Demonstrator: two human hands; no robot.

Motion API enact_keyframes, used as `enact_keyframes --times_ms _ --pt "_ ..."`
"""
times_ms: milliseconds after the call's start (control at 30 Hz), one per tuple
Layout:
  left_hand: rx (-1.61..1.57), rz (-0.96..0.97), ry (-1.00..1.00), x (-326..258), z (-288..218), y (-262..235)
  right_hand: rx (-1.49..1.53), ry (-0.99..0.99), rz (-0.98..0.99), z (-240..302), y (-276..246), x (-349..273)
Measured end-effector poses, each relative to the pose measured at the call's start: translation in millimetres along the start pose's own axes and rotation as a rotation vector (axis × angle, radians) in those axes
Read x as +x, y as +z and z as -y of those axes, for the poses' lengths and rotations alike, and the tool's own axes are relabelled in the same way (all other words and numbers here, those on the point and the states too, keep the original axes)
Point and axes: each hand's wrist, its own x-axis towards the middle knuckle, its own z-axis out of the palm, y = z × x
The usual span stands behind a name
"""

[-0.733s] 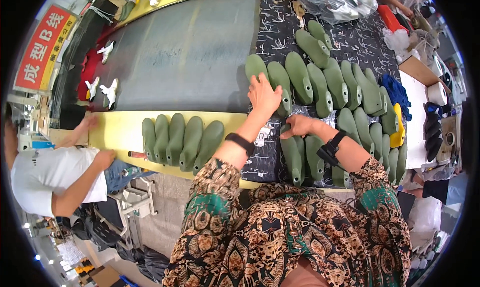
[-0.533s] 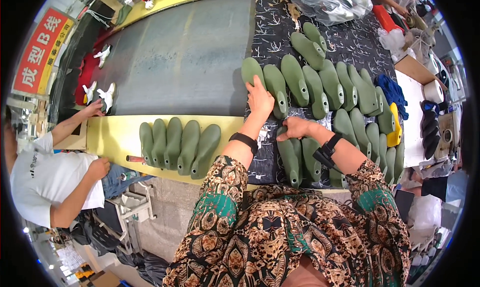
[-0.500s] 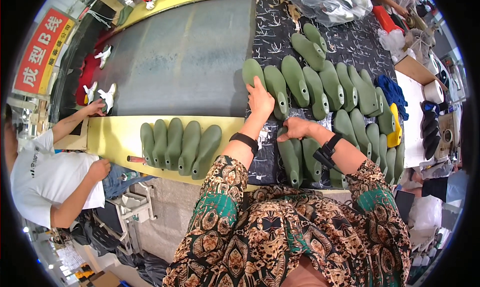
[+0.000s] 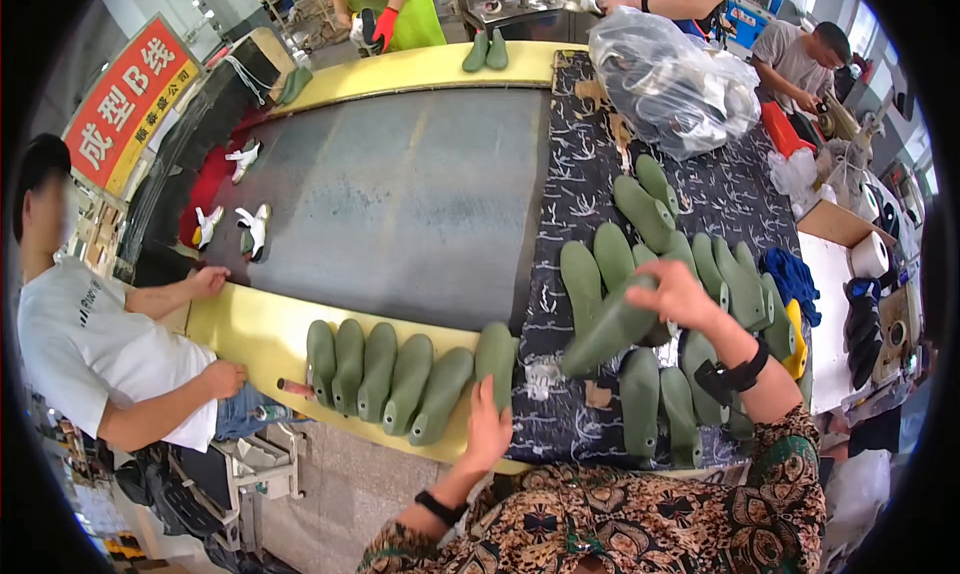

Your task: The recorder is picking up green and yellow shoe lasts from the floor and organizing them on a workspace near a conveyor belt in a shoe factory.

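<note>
My right hand [image 4: 682,296] grips one end of a green shoe last [image 4: 608,326] and holds it tilted above the dark patterned cover. At the right end of the yellow ledge, my left hand [image 4: 489,429] is closed round the lower end of another green shoe last [image 4: 495,352]. Left of that one, several matching lasts lie side by side, the closest being a green last [image 4: 441,396]. Under and beyond my right hand are more loose lasts, among them a green last [image 4: 640,399] near the front edge.
A grey conveyor belt [image 4: 400,194] carries white shoe uppers [image 4: 254,232] at its far left. A co-worker in a white shirt [image 4: 110,349] stands on the left. Farther back are a clear plastic bag [image 4: 675,84] and other people. A blue cloth [image 4: 790,286] lies on the right.
My left hand has brought a last from the dark cover leftward to the yellow ledge. My right hand has lifted another last. The view has tilted up, and the co-worker's hand has left the uppers.
</note>
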Motion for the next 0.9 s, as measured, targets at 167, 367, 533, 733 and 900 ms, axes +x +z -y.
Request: enact_keyframes --times_ms 167,367,533,733,900 --pt "0.233 -0.005 0.002 -14 11 -14 0.855 0.122 -0.113 -2 16 90" --pt "0.275 0.042 -0.063 2 -2 -15 1.328 0.159 -0.396 7 84 273" --pt "0.285 0.116 -0.127 1 -5 -9 1.421 -0.045 -0.586 2 70 422" --pt "0.279 0.037 -0.132 1 4 -10 0.754 -0.143 -0.005 -33 80 418" --pt "0.480 0.147 -0.046 28 -22 -18 -0.399 -0.353 0.306 -48 28 254"
